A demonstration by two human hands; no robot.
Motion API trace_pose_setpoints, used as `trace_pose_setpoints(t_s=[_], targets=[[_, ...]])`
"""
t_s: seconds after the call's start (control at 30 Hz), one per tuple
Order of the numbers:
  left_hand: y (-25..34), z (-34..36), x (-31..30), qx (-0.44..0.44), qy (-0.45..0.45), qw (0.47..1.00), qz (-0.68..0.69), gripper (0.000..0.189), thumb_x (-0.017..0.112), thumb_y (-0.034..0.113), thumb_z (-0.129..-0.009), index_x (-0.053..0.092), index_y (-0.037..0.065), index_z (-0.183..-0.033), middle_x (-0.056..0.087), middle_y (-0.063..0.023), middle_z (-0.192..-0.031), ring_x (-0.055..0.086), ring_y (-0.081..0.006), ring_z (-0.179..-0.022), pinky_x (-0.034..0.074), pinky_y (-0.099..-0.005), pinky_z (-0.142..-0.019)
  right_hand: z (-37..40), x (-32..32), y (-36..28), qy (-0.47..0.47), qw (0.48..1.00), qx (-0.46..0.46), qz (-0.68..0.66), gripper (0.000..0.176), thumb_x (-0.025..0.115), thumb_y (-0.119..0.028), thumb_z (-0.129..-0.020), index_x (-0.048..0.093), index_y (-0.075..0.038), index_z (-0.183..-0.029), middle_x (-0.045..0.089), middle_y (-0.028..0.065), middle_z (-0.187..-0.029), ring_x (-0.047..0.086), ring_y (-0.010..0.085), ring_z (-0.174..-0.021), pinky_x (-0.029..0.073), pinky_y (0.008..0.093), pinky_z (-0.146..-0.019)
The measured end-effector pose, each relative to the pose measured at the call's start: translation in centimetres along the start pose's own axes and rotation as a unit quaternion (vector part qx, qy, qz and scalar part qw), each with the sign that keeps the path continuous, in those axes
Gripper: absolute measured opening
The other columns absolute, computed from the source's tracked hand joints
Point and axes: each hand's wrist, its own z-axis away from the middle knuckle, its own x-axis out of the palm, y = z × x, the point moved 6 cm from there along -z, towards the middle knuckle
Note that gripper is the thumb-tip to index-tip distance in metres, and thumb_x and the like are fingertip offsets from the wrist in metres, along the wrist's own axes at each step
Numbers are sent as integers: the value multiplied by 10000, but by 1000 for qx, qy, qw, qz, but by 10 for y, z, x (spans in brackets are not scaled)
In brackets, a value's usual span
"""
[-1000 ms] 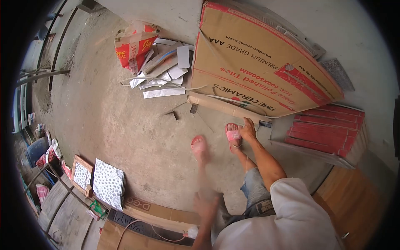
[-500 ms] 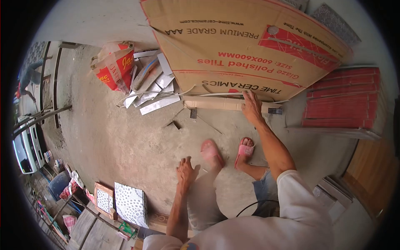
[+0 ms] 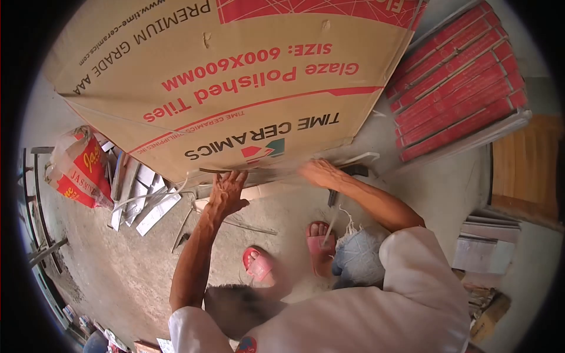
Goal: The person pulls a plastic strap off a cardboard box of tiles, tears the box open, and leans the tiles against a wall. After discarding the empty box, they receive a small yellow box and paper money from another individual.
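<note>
A large cardboard tile carton (image 3: 247,88) with upside-down print leans in front of me, its lower edge close to the floor. At that edge, my left hand (image 3: 226,195) rests with fingers stretched forward and thumb apart, beside a thin dark strip. My right hand (image 3: 323,175) is farther right along the same edge, its fingers bent and closed; its fingertips are slightly blurred. A pale plastic strap (image 3: 362,157) comes out beside my right hand, and its other end curls out left of the carton. What lies behind the carton is hidden.
Red-sided tile boxes (image 3: 456,88) are stacked at the right. White tile offcuts (image 3: 150,203) and a red-and-clear Jasmine sack (image 3: 85,170) lie at the left. A thin rod (image 3: 250,226) lies on the floor before my pink slippers (image 3: 259,266). More tiles (image 3: 485,247) stand at lower right.
I have leaned closer, so the carton looks larger. My left hand has moved from near my knee up to the carton's lower edge. My right hand stays by that edge.
</note>
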Motion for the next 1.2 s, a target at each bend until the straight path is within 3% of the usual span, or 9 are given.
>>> trace_pose_setpoints(t_s=[0.17, 0.3, 0.5, 0.57, 0.7, 0.8, 0.97, 1.07, 1.2], targets=[[-38, 21, 29, -86, -34, 996, 21, 183, 659, 198, -830, 650, 120, -995, 671, -96, -971, 643, -306, -918, 450, -455, -867, 9, -33, -43, 178, 973, -126, -80, 123, 594, -128, -840, 580, -36, -920, 575, 134, -873, 589, 352, -883, 495, 447, -759], [-47, 100, -35, -138, 143, 978, 59, 117, 600, 134, -864, 661, 93, -955, 663, -102, -900, 627, -319, -860, 466, -451, -737, 16, -127, -110, 114, 982, -132, -76, 199, 611, -164, -829, 594, -80, -1008, 589, 109, -965, 578, 303, -1020, 472, 439, -846], [-73, 212, -79, -263, 315, 905, 113, 208, 645, 16, -807, 667, 59, -1009, 656, -131, -969, 617, -335, -931, 482, -376, -803, 41, -256, -184, 296, 917, -262, 41, 388, 713, -199, -773, 587, -80, -1119, 554, 81, -975, 579, 239, -961, 433, 420, -866], [-94, 264, -72, -335, 389, 851, 105, 186, 634, 97, -884, 660, 20, -1052, 672, -152, -1000, 656, -329, -906, 508, -372, -742, 67, -303, -209, 510, 791, -329, 79, 384, 726, -166, -761, 602, -70, -1111, 565, 105, -1049, 575, 260, -996, 446, 398, -880], [-132, 358, -41, -484, 458, 720, 193, 274, 641, 248, -924, 682, -4, -1023, 697, -74, -828, 617, -146, -762, 474, -319, -664, 99, -324, -190, 656, 662, -352, -84, 248, 665, -82, -780, 567, -72, -1008, 539, 83, -995, 566, 262, -919, 468, 390, -777], [-147, 393, -33, -435, 547, 650, 299, 283, 647, 274, -930, 696, 0, -983, 657, 9, -791, 547, -79, -726, 434, -259, -624, 73, -271, -152, 587, 743, -272, -173, 175, 639, -40, -820, 567, -50, -979, 548, 106, -1001, 569, 301, -901, 476, 417, -789], [-157, 352, -74, -402, 517, 731, 193, 297, 594, 270, -927, 671, 6, -1040, 651, -43, -764, 538, -101, -683, 435, -287, -612, 5, -96, -62, 374, 916, -97, -102, 296, 604, -81, -863, 548, -17, -1147, 545, 139, -1159, 527, 323, -1096, 439, 435, -902], [-196, 300, -95, -435, 434, 771, 169, 354, 611, 307, -897, 644, -15, -1042, 652, -141, -769, 592, -175, -694, 456, -345, -629, -8, -21, -41, 308, 949, -49, -42, 354, 568, -79, -864, 528, -10, -1209, 499, 151, -1261, 469, 322, -1199, 403, 481, -948], [-251, 242, -89, -465, 320, 819, 104, 484, 619, 373, -864, 582, -17, -1148, 589, -231, -1143, 600, -337, -995, 471, -436, -805, -10, 3, -35, 318, 947, -46, 15, 409, 507, -68, -875, 488, -3, -1279, 453, 144, -1339, 420, 304, -1271, 379, 521, -990]])
